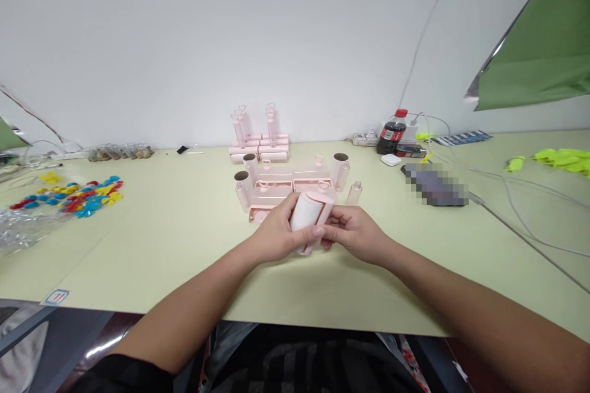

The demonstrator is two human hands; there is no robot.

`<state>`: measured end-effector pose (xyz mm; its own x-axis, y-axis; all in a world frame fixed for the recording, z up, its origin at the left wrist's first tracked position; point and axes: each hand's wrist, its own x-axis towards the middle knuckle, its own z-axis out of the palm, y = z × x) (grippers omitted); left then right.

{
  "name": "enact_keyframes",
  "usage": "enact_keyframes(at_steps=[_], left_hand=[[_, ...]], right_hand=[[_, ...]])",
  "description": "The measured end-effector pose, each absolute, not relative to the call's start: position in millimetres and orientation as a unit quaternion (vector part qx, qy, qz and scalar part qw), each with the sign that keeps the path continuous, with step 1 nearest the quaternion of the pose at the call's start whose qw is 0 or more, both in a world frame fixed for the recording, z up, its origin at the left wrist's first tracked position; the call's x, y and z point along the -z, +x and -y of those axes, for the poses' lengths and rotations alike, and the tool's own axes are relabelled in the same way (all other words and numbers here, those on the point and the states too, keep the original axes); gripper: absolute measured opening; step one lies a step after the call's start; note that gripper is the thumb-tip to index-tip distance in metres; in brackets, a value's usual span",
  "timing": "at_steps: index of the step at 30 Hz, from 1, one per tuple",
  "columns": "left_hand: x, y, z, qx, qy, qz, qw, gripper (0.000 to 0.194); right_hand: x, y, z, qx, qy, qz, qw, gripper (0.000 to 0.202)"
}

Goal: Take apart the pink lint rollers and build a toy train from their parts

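The left hand [276, 230] is grasping the white roll [305, 214] with its pink holder [325, 206] — both are being held just above the near edge of the table [175, 258]. The right hand [357, 233] is pinching the holder from the right side. Beyond the roll, brown-cored rolls [340, 161] and clear bottles [354, 191] are standing on the table — the cola bottle [391, 132] is standing farther, to the right of the roll.

The person wears a black top [299, 359], and on its front there are wide stripes of dark grey. The black sleeve [126, 374] at the left arm finishes near the elbow, with a plain edge. The left hand [275, 234] and the right hand [362, 234] are bare. Beside the top, some grey-blue cloth [229, 344] is visible at the lap.
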<state>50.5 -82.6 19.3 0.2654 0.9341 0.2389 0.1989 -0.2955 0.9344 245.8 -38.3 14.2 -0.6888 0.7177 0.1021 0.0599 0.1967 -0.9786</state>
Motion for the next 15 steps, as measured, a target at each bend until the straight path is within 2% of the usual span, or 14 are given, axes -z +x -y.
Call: enact_keyframes(at_steps=[2,6,7,9,13,15], left_hand=[[-19,53,83,-0.440,0.652,-0.442,0.431,0.053],[-17,50,78,-0.503,0.559,-0.442,0.489,0.045],[-17,49,77,-0.519,0.533,-0.429,0.512,0.045],[-17,47,74,-0.546,0.487,-0.410,0.545,0.046],[-17,48,74,-0.577,0.443,-0.400,0.558,0.048],[-18,49,74,-0.584,0.440,-0.394,0.557,0.047]], right_hand=[[-16,251,35,-0.507,-0.274,0.755,0.312,0.031],[-28,275,13,-0.248,-0.376,0.720,0.527,0.021],[-31,281,6,-0.204,-0.403,0.700,0.552,0.018],[-35,293,-10,-0.166,-0.450,0.705,0.523,0.015],[-31,304,-31,-0.170,-0.507,0.775,0.337,0.036],[-25,304,-35,-0.179,-0.504,0.806,0.252,0.039]])
